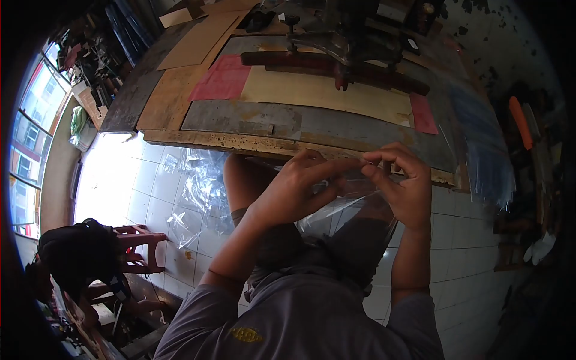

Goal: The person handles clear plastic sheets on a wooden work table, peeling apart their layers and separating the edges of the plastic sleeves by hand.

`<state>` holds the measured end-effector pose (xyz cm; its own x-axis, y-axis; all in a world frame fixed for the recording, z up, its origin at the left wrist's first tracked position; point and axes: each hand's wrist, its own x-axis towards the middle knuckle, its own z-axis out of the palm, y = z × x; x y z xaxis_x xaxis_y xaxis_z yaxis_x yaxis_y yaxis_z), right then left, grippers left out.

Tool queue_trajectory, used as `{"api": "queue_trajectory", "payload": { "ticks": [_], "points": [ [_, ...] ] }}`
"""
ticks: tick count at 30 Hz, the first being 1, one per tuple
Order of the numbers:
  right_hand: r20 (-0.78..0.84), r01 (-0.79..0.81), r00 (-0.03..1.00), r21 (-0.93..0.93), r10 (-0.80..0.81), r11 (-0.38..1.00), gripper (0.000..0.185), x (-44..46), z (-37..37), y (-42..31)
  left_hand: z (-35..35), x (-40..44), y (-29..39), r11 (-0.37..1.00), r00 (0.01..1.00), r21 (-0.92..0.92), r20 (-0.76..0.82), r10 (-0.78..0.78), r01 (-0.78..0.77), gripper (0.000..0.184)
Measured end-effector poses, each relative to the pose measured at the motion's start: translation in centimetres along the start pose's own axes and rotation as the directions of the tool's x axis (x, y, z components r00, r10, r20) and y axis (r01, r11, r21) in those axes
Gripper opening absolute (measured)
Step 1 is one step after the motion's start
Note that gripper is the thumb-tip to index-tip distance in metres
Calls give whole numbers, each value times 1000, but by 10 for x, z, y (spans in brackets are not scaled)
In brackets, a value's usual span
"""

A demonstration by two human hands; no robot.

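Over my lap, just in front of the table's wooden edge, both hands meet at a thin piece of clear plastic film (360, 211). My left hand (295, 186) comes in from the left, its index finger stretched toward the right hand and its fingers closed on the film. My right hand (403, 183) pinches the film's upper edge between thumb and fingers. The fingertips of the two hands nearly touch. The film hangs down between them over my legs; its lower edge is hard to make out.
On the worktable (240, 123), yellow sheet (318, 90) and pink sheet (222, 77) lie beneath a press bar (282, 60). Clear plastic sheets (486, 156) drape off the right side. Crumpled plastic (207, 186) lies on the floor near a red stool (143, 247).
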<state>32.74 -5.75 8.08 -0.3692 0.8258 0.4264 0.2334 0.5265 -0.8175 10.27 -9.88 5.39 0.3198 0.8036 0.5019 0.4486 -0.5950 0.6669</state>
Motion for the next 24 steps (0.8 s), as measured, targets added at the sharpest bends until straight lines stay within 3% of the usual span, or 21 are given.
{"api": "queue_trajectory", "payload": {
  "ticks": [9, 12, 14, 15, 18, 22, 24],
  "points": [
    [-33, -76, 997, -74, 74, 994, 15, 2, 3, 6, 2, 8, -17, 999, 999, -40, 35, 18, -16, 45],
    [-45, -49, 998, -115, 44, 992, 13, 10, 5, 27, 15, 17, -44, 994, 995, -57, -35, 89, -91, 44],
    [-91, -72, 994, -135, 60, 988, 10, 14, 8, 52, 21, 25, -62, 964, 1000, -266, 13, 19, -15, 43],
    [-117, -92, 990, -88, 82, 992, 12, 16, 11, 57, 32, 28, -75, 936, 999, -351, -12, -39, 32, 43],
    [-101, -118, 988, 4, 118, 993, 14, 15, 24, 100, 48, 26, -102, 926, 992, -359, 4, -128, 121, 39],
    [-64, -122, 990, 105, 129, 987, 14, 23, 24, 108, 38, 39, -111, 952, 1000, -305, 14, -7, 11, 37],
    [-52, -132, 989, 103, 138, 986, 14, 26, 22, 107, 35, 39, -109, 947, 998, -318, 49, -29, 43, 36]
  ]
}}
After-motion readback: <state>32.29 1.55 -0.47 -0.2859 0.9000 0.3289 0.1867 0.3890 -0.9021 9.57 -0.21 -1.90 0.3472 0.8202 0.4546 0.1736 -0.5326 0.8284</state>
